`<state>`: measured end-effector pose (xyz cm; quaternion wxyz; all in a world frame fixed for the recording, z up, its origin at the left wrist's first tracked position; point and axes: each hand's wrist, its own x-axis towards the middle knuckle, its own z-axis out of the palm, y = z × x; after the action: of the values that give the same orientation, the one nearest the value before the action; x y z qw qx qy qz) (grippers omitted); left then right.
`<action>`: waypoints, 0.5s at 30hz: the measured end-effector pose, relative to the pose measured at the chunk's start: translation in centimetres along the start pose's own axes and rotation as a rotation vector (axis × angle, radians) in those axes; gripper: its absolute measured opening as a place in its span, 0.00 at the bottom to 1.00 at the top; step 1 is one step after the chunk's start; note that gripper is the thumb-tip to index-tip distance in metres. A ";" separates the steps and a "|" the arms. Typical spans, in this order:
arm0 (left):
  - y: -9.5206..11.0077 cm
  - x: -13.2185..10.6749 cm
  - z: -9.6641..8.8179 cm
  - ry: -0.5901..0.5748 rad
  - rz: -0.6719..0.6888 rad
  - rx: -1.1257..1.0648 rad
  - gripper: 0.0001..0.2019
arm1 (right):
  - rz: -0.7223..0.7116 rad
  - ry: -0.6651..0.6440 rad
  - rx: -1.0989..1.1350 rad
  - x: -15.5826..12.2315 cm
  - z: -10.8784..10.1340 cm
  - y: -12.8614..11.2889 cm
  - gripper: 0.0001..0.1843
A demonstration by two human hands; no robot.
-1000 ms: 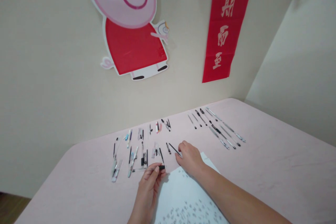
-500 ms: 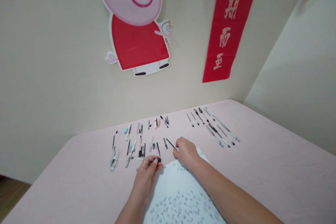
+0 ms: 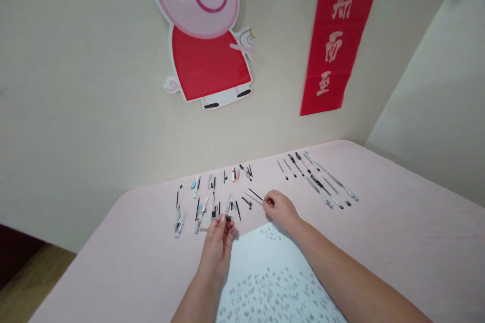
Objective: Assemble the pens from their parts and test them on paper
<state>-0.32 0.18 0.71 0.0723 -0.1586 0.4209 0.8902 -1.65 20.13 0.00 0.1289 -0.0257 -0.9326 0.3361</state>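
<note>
My left hand [image 3: 219, 240] pinches a clear pen barrel with a black tip [image 3: 224, 218] just above the pink table [image 3: 397, 242]. Its fingers are closed round the barrel. My right hand [image 3: 279, 207] has its fingers curled and pinches the end of a thin black refill [image 3: 255, 194] that points away to the left. Beyond both hands lie several pen parts in rows [image 3: 212, 199]. A white sheet covered in handwriting [image 3: 273, 282] lies between my forearms.
Several whole pens [image 3: 318, 180] lie in a row at the table's far right. The table stands against a cream wall with a pink cartoon pig cutout [image 3: 206, 35] and a red banner [image 3: 335, 35]. Wooden floor [image 3: 22, 292] shows at the lower left.
The view has shifted, so everything sits a little higher and further right. My right hand has lifted slightly with the thin refill. My left hand still holds the barrel.
</note>
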 end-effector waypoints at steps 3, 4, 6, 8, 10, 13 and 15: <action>0.3 0.4 -0.2 0.032 0.026 -0.037 0.02 | -0.129 0.057 0.110 -0.2 -0.1 -0.3 0.05; 0.3 0.6 -0.2 0.044 0.033 -0.046 0.03 | -0.174 0.058 0.134 -0.3 0.0 -0.5 0.05; 0.5 0.9 -0.3 0.077 0.046 -0.070 0.05 | -0.259 0.040 0.181 -0.5 0.1 -0.8 0.05; 0.7 1.2 -0.3 0.107 0.043 -0.113 0.08 | -0.326 0.006 0.231 -0.6 0.4 -0.9 0.04; 0.9 1.4 -0.2 0.121 0.021 -0.162 0.11 | -0.369 -0.023 0.276 -0.6 0.6 -0.7 0.05; 1.2 1.5 -0.1 0.126 -0.017 -0.222 0.13 | -0.400 -0.033 0.339 -0.4 0.9 -0.4 0.06; 1.4 1.5 -0.1 0.138 -0.018 -0.247 0.14 | -0.414 -0.036 0.387 -0.4 1.0 -0.3 0.06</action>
<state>-2.09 -0.82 1.12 0.0311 -0.2311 0.3104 0.9215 -1.55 19.24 -0.61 0.1808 0.1963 -0.8386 0.4750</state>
